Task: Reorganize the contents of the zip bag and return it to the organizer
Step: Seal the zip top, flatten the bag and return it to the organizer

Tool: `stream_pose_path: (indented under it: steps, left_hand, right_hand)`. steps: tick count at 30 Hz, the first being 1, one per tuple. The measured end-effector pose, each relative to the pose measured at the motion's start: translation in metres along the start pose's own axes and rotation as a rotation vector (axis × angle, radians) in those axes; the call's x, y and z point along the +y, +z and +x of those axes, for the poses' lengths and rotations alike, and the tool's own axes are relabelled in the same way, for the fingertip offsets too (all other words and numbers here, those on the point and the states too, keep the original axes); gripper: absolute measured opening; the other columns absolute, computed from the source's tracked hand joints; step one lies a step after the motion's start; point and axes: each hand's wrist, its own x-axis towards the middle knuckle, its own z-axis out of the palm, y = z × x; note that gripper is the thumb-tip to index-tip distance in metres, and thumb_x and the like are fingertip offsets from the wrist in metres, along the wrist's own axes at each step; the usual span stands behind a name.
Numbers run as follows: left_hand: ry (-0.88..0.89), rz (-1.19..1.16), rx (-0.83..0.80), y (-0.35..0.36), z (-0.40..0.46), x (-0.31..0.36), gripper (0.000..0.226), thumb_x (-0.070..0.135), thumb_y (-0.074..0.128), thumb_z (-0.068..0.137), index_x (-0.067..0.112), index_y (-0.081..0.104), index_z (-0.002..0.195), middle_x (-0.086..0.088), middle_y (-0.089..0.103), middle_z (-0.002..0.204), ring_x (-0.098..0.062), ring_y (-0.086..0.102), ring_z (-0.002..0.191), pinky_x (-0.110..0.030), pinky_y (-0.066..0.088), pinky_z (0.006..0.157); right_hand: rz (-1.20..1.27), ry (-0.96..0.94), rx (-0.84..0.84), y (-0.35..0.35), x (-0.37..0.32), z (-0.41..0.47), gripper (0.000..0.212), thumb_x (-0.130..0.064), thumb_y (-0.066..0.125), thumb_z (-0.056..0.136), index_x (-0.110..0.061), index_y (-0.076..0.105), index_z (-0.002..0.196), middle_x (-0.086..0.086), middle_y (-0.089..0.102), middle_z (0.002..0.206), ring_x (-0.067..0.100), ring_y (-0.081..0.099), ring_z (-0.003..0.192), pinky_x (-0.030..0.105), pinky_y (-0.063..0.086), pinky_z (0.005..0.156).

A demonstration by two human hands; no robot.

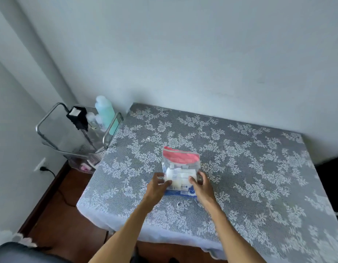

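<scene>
Zip bag [180,168] lies flat near the middle of the lace-covered table [249,168], its red band pointing away from the person and its blue edge nearest them. Both hands bracket its near half — the left hand [158,184] has fingers pressed on the left side, the right hand [200,184] curls around the right edge, each gripping the bag. White packets [180,176] show through the clear plastic. To do this well, I would settle them flat and even before lifting, then carry the bag level toward the wire organizer [79,133] at the table's far left corner.
</scene>
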Motion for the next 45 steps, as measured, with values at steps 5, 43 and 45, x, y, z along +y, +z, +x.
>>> stream_pose_path:
  steps: [5,43,45]
  left_hand:
    - [0.039,0.006,0.026,-0.022,0.003,0.025,0.037,0.012,0.065,0.088,0.008,0.047,0.121,-0.013,0.066,0.111,-0.023,0.073,0.088,-0.032,0.061,0.073]
    - [0.346,0.607,0.540,-0.432,0.074,0.101,0.055,0.046,0.052,0.094,0.059,0.025,0.140,-0.015,0.068,0.109,0.000,0.054,0.063,-0.019,0.042,0.062]
    - [0.329,0.637,0.523,-0.441,0.080,0.094,0.053,0.046,0.051,0.094,0.052,0.030,0.142,-0.021,0.066,0.106,0.002,0.049,0.056,-0.015,0.037,0.058]
  right_hand:
    - [0.001,-0.089,0.017,-0.001,-0.032,-0.002,0.067,-0.057,0.060,0.085,-0.020,0.041,0.138,-0.003,0.065,0.097,0.008,0.069,0.067,0.015,0.049,0.044]
    - [-0.067,-0.514,-0.173,0.371,-0.294,0.081,0.056,-0.046,0.064,0.088,-0.039,0.046,0.141,-0.001,0.058,0.136,0.012,0.058,0.119,0.027,0.051,0.098]
    - [-0.119,-0.526,-0.176,0.379,-0.292,0.088,0.053,-0.043,0.064,0.089,-0.038,0.048,0.139,-0.004,0.056,0.138,0.010,0.056,0.121,0.029,0.049,0.101]
